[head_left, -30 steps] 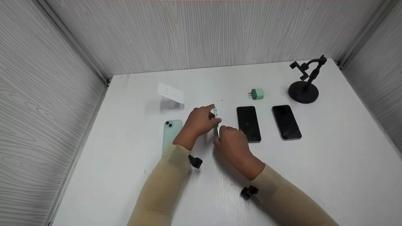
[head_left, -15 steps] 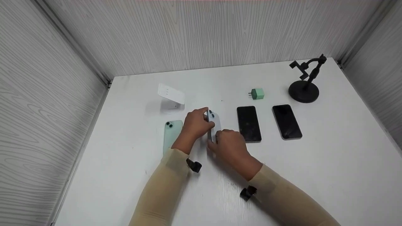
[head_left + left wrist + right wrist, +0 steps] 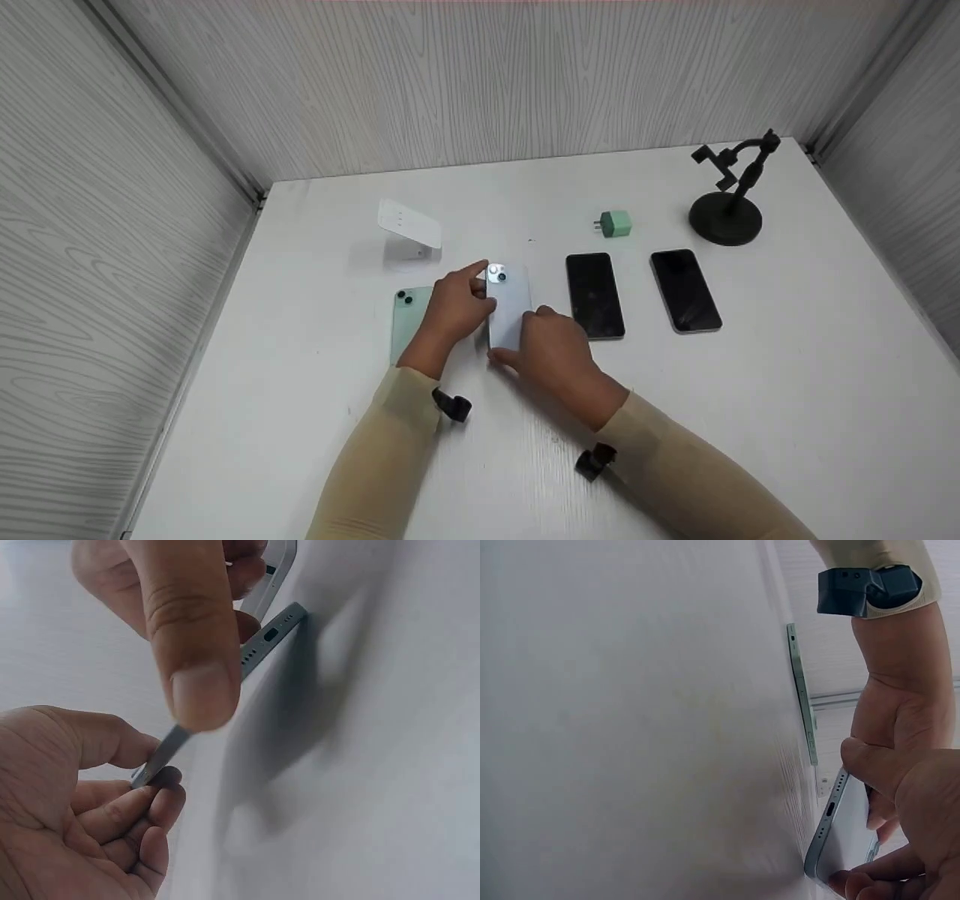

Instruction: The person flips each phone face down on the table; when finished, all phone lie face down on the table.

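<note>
A pale blue phone (image 3: pixel 508 307) is held between both hands, its back with two camera lenses facing up. My left hand (image 3: pixel 454 307) pinches its left long side, the index fingertip near the camera corner. My right hand (image 3: pixel 559 341) grips the lower end, thumb across the bottom-left corner and fingers at the right side. In the right wrist view the phone (image 3: pixel 847 829) shows its charging port and leans, its lower corner close over the table. The left wrist view shows the right hand's thumb (image 3: pixel 195 652) crossing the bottom edge, with the left hand (image 3: pixel 90 802) below.
A mint green phone (image 3: pixel 407 319) lies left, partly behind the left arm. Two dark-screened phones (image 3: pixel 595 296) (image 3: pixel 685 291) lie right. A white stand (image 3: pixel 409 223) and a green plug charger (image 3: pixel 616 223) stand farther back. A black-based holder (image 3: pixel 726 219) is at the back right.
The phone has turned from edge-on to showing its back, and moved slightly left. Both hands stay on it, the left hand shifting left and a little nearer.
</note>
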The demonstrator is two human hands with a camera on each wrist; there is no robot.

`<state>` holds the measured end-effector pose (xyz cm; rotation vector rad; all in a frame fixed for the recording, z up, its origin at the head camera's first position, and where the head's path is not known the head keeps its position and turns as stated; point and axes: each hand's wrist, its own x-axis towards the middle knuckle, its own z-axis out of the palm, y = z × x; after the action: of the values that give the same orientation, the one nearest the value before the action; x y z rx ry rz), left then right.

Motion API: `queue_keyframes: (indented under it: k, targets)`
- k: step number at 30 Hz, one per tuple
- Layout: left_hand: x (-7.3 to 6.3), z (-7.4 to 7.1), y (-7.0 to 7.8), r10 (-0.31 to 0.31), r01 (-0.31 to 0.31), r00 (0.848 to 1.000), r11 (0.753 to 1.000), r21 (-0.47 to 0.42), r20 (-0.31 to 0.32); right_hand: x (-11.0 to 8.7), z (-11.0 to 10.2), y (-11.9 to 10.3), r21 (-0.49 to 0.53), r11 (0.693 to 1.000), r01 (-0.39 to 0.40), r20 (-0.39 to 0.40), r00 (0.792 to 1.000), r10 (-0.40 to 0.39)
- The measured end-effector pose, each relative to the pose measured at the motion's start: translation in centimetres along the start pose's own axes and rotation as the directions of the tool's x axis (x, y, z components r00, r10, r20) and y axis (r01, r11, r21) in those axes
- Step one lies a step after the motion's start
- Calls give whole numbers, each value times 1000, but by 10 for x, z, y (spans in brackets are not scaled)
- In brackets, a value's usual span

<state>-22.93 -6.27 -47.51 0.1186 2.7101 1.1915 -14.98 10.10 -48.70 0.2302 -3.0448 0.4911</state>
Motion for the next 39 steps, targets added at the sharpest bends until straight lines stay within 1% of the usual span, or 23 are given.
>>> queue_keyframes:
  k: [4, 8, 13, 16, 22, 28, 32, 35, 39]
  targets:
    - [-3, 0, -8, -9, 8, 1000, 998, -57, -6, 1, 0, 5, 6, 1000, -5, 5, 1000, 5]
    - [-5, 1, -14, 3, -4, 1000, 994, -107, -8, 4, 1, 10, 77, 996, -35, 54, 998, 31]
    - [-6, 1, -17, 23, -25, 1000, 995, -101, -19, 6, 1, 14, 222, 970, -96, 130, 989, 68]
    - [-7, 1, -17, 19, -21, 1000, 995, -96, -25, 7, 1, 15, 259, 959, -118, 148, 986, 82]
    - [-8, 2, -17, 12, -14, 1000, 997, -81, -23, 7, 2, 14, 271, 955, -117, 153, 985, 77]
    - [-9, 0, -17, -4, 4, 1000, 1000, -15, 1, 5, 3, 10, 272, 960, -70, 147, 989, 31]
    - [-9, -3, -17, -19, 18, 999, 999, 34, 33, 5, 2, 10, 254, 965, -62, 150, 988, 24]
    - [-10, -4, -19, -38, 35, 998, 998, 54, 56, 5, 3, 11, 243, 968, -62, 170, 985, 21]
    - [-9, -5, -20, -46, 40, 996, 996, 79, 75, 7, 3, 10, 241, 968, -67, 207, 978, 16]
